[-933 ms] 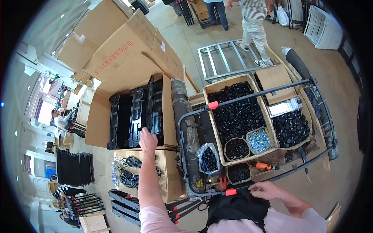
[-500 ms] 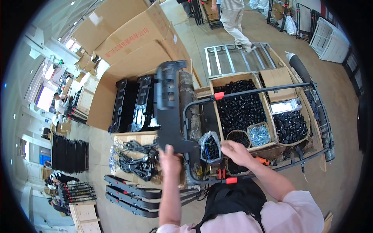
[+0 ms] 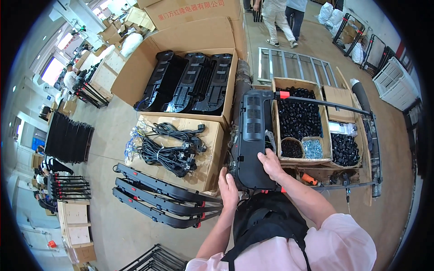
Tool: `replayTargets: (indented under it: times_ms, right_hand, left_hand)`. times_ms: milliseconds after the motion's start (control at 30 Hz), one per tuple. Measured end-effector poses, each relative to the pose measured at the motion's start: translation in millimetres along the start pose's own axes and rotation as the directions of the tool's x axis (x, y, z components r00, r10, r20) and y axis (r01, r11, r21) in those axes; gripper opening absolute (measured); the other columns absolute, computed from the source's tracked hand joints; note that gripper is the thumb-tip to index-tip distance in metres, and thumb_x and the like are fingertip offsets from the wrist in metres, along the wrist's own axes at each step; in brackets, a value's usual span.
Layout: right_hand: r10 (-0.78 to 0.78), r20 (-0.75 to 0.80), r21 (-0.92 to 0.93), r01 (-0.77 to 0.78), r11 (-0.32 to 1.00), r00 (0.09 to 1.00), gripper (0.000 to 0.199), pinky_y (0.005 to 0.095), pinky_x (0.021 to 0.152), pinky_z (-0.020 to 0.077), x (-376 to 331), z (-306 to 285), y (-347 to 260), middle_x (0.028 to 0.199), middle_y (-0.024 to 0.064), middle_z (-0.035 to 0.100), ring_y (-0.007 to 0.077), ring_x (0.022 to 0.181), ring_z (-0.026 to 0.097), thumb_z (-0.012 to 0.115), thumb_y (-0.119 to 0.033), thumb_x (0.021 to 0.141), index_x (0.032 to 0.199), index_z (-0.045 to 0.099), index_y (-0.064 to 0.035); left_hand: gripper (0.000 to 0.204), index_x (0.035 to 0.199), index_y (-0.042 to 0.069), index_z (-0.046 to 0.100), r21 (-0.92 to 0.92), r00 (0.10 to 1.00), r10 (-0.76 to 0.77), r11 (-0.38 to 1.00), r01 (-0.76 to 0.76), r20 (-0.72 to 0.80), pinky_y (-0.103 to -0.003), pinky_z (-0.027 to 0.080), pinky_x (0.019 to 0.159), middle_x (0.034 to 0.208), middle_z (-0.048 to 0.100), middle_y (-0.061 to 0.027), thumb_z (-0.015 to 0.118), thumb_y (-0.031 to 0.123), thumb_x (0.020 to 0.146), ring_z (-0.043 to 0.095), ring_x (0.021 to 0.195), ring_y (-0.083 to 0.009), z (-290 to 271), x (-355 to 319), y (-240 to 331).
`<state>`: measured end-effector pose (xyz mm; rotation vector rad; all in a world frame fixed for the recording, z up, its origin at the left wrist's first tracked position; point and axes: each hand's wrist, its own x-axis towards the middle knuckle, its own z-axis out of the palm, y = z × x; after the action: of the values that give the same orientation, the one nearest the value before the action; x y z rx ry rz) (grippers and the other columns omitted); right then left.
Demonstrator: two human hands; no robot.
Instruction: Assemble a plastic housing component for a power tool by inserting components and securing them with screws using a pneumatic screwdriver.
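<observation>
A long black plastic cover point(image 3: 252, 135) with vent slots lies over the left side of a black tubular frame point(image 3: 332, 103) with red clips. My right hand point(image 3: 272, 166) grips the cover's lower right edge, its thumb resting on the top face. Beside the cover's lower left edge is my left hand point(image 3: 228, 187), fingers straight and held upright; whether it touches the edge I cannot tell. The cover hides the frame's left bar and most of a small plastic bag point(image 3: 270, 141) next to it.
An open carton point(image 3: 181, 112) of similar black covers stands at far left, by bundled black cables point(image 3: 169, 151) on a box. Curved black parts point(image 3: 158, 205) lie below. Right are wooden bins of black knobs point(image 3: 296, 113) and screws point(image 3: 312, 148), plus an orange-handled tool point(image 3: 310, 179). People walk beyond.
The cover has moved right and down onto the frame's left side. My left hand has let go of its lower end and opened; my right hand has moved from the plastic bag to the cover.
</observation>
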<state>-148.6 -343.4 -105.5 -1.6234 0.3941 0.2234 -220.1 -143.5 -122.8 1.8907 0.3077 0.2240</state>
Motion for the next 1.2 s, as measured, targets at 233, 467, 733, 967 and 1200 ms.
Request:
replayTargets:
  times_ms: [233, 467, 733, 967, 1200]
  right_hand:
    - [0.028, 0.025, 0.102, -0.030, 0.994, 0.999, 0.029, 0.0382, 0.084, 0.0550, 22, 16, 57, 0.108, 0.0183, 0.072, 0.0232, 0.096, 0.070, 0.059, -0.021, 0.107, 0.119, 0.058, 0.0053]
    - [0.070, 0.082, -0.134, -0.059, 0.989, 0.994, 0.051, 0.0354, 0.071, 0.0549, 9, -24, 26, 0.098, 0.0098, 0.071, 0.0182, 0.080, 0.067, 0.067, -0.032, 0.102, 0.136, 0.058, 0.0055]
    - [0.329, 0.437, -0.052, -0.342, 0.938, 0.837, 0.026, 0.0238, 0.052, 0.0473, -141, -239, 33, 0.086, 0.0060, 0.075, 0.0100, 0.064, 0.069, 0.070, -0.026, 0.098, 0.104, 0.075, -0.0012]
    - [0.640, 0.117, 0.488, -0.605, 0.629, 0.760, 0.027, 0.0279, 0.057, 0.0526, -133, -270, 297, 0.085, 0.0062, 0.075, 0.0135, 0.066, 0.070, 0.073, -0.028, 0.097, 0.100, 0.074, -0.0021]
    - [0.709, -0.134, 0.969, -0.057, 0.239, 0.692, 0.033, 0.0357, 0.063, 0.0614, -13, -230, 315, 0.093, 0.0119, 0.073, 0.0246, 0.067, 0.071, 0.074, -0.030, 0.099, 0.113, 0.065, -0.0020]
  left_hand:
    - [0.056, 0.154, -0.010, 0.038, 0.265, 0.958, 0.158, 0.939, -0.221, 0.239, -0.048, 0.038, 0.118, 0.151, 0.049, -0.0334, 0.046, 0.023, 0.109, 0.050, 0.139, -0.0463, 20, -11, -22]
    - [0.055, 0.153, -0.010, 0.039, 0.150, 0.980, 0.107, 0.980, -0.132, 0.166, -0.045, 0.035, 0.120, 0.148, 0.051, -0.0296, 0.052, 0.017, 0.108, 0.050, 0.140, -0.0390, 11, -10, -8]
    - [0.018, 0.107, 0.003, 0.073, -0.088, 0.349, 0.149, 0.979, -0.186, 0.925, -0.040, 0.054, 0.088, 0.099, 0.072, -0.0137, 0.062, 0.016, 0.103, 0.070, 0.097, -0.0287, 74, -99, 60]
    - [0.019, 0.110, 0.008, 0.071, 0.188, 0.627, 0.319, 0.772, -0.607, 0.711, -0.050, 0.053, 0.089, 0.107, 0.067, -0.0165, 0.071, 0.010, 0.091, 0.064, 0.102, -0.0383, 230, -113, -28]
    - [0.052, 0.132, 0.008, 0.065, 0.471, 0.598, -0.034, 0.654, -0.592, 0.801, -0.050, 0.050, 0.101, 0.125, 0.059, -0.0203, 0.080, 0.023, 0.085, 0.058, 0.118, -0.0405, 293, -98, -40]
